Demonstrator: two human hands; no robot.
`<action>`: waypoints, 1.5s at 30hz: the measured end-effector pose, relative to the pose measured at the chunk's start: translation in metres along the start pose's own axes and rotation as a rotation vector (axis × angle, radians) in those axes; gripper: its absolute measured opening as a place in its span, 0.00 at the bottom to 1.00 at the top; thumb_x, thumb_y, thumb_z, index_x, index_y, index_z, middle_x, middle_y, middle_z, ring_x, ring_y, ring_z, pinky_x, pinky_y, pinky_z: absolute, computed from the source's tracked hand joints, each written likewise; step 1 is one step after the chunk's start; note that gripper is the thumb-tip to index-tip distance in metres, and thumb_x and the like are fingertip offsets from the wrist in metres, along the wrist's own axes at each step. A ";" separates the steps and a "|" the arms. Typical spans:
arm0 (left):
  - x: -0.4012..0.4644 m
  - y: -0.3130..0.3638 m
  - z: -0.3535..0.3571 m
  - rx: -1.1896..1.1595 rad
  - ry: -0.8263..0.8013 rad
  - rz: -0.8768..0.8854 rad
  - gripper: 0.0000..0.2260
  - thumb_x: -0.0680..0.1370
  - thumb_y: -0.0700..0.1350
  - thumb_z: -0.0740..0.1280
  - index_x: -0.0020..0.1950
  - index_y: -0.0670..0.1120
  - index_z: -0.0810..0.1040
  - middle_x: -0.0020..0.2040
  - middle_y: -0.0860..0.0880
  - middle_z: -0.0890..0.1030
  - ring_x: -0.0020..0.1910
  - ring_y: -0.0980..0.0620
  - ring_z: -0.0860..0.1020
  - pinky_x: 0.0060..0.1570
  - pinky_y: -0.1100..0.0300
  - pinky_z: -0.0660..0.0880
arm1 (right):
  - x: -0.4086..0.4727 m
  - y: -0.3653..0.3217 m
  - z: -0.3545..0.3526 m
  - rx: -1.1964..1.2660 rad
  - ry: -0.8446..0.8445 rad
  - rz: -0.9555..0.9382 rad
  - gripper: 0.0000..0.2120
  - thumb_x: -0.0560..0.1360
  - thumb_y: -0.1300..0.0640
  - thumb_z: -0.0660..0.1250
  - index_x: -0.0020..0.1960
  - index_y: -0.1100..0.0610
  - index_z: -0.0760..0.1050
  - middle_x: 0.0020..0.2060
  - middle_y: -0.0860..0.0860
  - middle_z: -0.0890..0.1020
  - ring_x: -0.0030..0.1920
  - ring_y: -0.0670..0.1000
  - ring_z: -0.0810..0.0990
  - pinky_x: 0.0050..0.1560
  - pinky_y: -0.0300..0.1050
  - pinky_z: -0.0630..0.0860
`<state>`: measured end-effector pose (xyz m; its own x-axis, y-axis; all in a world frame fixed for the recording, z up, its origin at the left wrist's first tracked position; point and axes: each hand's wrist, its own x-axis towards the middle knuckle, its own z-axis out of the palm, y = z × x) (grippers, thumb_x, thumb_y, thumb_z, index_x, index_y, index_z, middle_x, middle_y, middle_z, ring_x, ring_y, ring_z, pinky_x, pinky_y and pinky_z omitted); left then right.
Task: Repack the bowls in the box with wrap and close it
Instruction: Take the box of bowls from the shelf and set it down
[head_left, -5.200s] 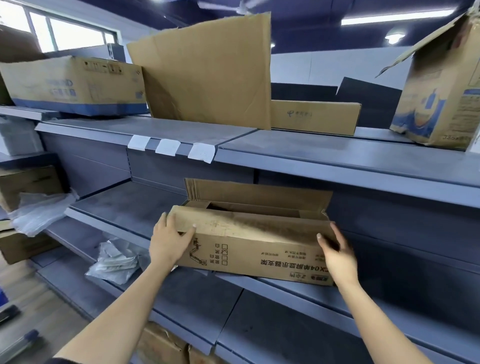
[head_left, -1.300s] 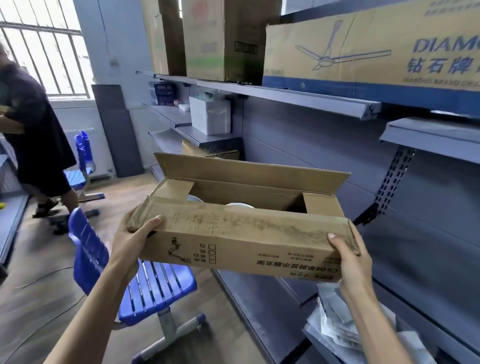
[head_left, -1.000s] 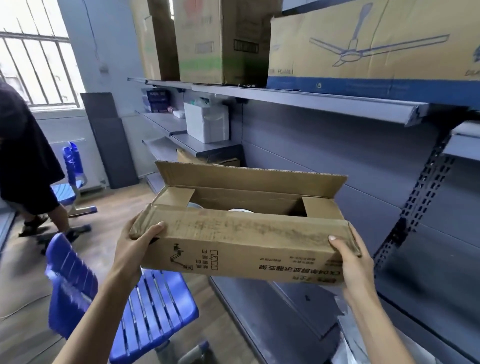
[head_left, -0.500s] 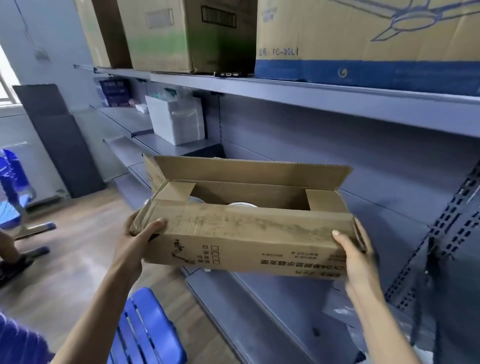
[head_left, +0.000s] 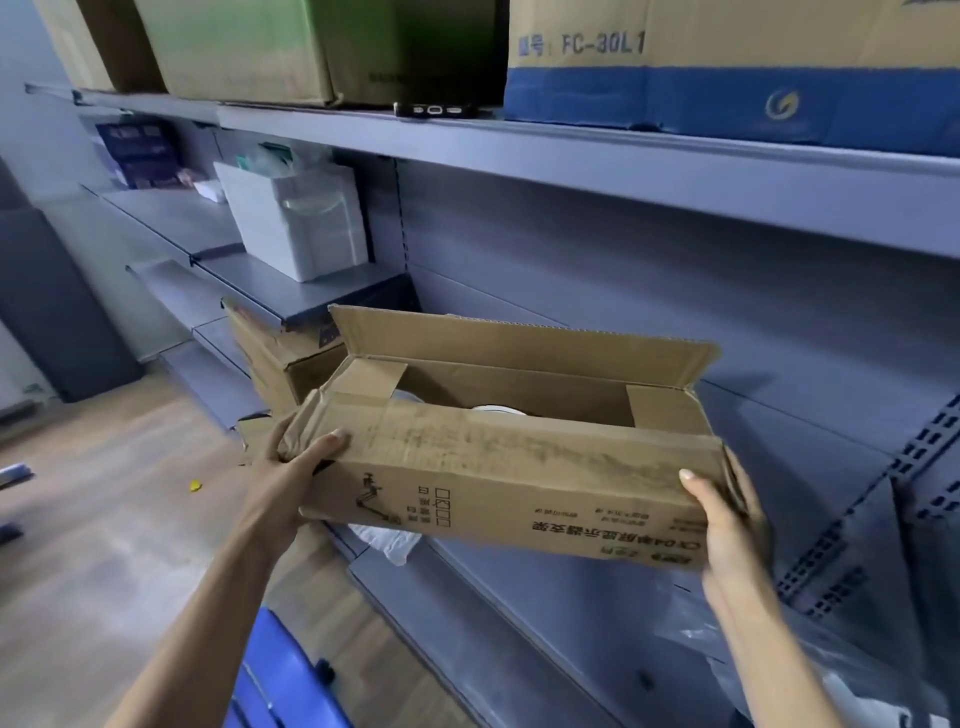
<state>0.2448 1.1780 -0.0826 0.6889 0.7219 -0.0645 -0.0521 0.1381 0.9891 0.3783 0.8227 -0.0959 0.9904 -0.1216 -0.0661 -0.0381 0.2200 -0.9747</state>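
Note:
A long brown cardboard box (head_left: 509, 478) hangs in the air in front of the grey shelving, its top flaps open. My left hand (head_left: 291, 467) grips its left end with the thumb over the front flap. At the right end, my right hand (head_left: 727, 519) holds it from below and behind the corner. Inside, the white rim of a bowl (head_left: 496, 409) shows just above the front wall, and a paler edge of another bowl (head_left: 410, 397) peeks out under the left inner flap. Most of the box's inside is hidden.
Grey metal shelves (head_left: 571, 613) run along the right. Clear plastic wrap (head_left: 753, 644) lies on the lower shelf; a white crumpled piece (head_left: 387, 540) sits under the box. A blue chair (head_left: 280, 680) is below. Another open carton (head_left: 280, 353) and a white container (head_left: 296, 218) stand behind.
I have lifted the box off the shelf and turned with it. The view has swung back toward the shelving, and the person and the blue chairs on the left have left the frame.

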 end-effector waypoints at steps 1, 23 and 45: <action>0.009 0.000 0.000 -0.002 -0.007 -0.006 0.35 0.54 0.57 0.77 0.61 0.58 0.76 0.55 0.50 0.80 0.47 0.54 0.81 0.30 0.64 0.76 | 0.002 0.002 0.005 -0.007 0.010 0.005 0.25 0.73 0.61 0.70 0.66 0.43 0.72 0.60 0.47 0.79 0.58 0.51 0.78 0.54 0.51 0.77; 0.162 -0.017 0.010 0.062 -0.337 -0.091 0.20 0.72 0.43 0.73 0.62 0.55 0.75 0.54 0.51 0.80 0.48 0.55 0.79 0.38 0.67 0.76 | -0.026 0.053 0.077 0.006 0.375 0.017 0.23 0.72 0.61 0.71 0.62 0.40 0.75 0.55 0.42 0.81 0.57 0.47 0.80 0.53 0.47 0.76; 0.155 -0.096 0.098 0.185 -0.474 -0.245 0.17 0.72 0.42 0.73 0.57 0.54 0.76 0.48 0.52 0.80 0.44 0.54 0.78 0.44 0.59 0.74 | -0.021 0.109 -0.007 -0.065 0.559 0.138 0.18 0.71 0.60 0.72 0.56 0.42 0.78 0.54 0.45 0.82 0.59 0.51 0.78 0.64 0.53 0.72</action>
<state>0.4274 1.2107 -0.1751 0.9165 0.2944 -0.2706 0.2485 0.1111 0.9623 0.3527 0.8428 -0.2022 0.7558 -0.5924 -0.2788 -0.1877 0.2120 -0.9591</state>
